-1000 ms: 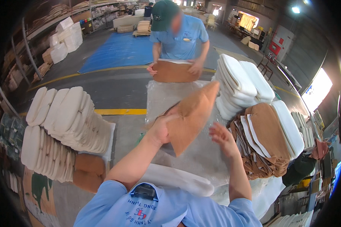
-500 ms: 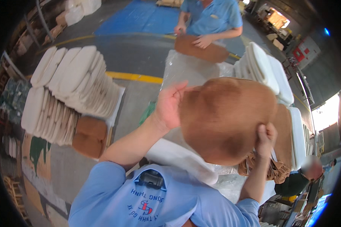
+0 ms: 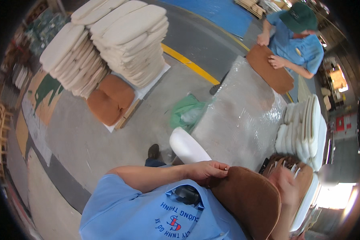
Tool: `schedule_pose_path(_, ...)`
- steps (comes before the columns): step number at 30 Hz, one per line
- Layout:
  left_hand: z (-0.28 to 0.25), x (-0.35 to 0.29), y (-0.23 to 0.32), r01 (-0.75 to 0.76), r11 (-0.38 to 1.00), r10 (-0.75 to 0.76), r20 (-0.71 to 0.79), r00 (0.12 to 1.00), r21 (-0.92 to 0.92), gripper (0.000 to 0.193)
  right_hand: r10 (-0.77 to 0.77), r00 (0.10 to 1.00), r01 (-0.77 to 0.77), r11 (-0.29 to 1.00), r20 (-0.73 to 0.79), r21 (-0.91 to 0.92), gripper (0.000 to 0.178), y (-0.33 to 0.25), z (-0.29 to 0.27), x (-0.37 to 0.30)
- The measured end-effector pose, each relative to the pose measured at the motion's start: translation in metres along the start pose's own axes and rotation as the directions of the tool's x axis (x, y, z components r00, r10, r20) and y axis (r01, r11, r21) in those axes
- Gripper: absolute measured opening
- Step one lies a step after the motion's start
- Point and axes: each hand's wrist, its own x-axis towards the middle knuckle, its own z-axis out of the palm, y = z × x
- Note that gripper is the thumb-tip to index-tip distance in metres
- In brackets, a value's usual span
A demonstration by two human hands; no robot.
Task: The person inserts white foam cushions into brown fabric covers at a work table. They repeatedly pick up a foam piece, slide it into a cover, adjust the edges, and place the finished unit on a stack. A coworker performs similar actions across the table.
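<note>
A brown seat cushion [image 3: 248,196] is tilted up close against my body, its rounded edge to the right. My left hand [image 3: 208,171] pinches its upper left edge between thumb and fingers. At the cushion's right edge is my right hand [image 3: 286,186], smeared by motion, so its grip does not show. Ahead of me is a table [image 3: 232,132] covered in clear plastic film. A rolled white sheet [image 3: 188,145] sticks out at its near left corner. Beyond my right hand, brown pieces [image 3: 304,172] lie by a stack of white pads [image 3: 302,128].
Tall stacks of off-white pads [image 3: 128,36] stand at the left, with another brown cushion [image 3: 111,100] in front. A green bag [image 3: 187,112] lies on the floor beside the table. Across the table a co-worker [image 3: 296,44] in a green cap handles a brown piece [image 3: 270,70].
The brown cushion has come down from over the table to my body and turned edge-up. My view has swung left. The co-worker still handles the brown piece.
</note>
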Motion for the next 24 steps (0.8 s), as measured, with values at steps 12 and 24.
schedule_pose_path(12,0.008,-0.045,0.008,-0.194,0.675,0.707,-0.549,0.446,0.712,0.020,0.105,0.936,-0.124,0.992,0.337,0.034,0.053,0.126,0.119,0.144)
schedule_pose_path(24,-0.013,-0.083,0.004,-0.293,0.894,0.385,-0.243,0.890,0.340,0.041,0.144,0.909,-0.188,0.979,0.390,0.076,0.045,0.134,0.113,0.149)
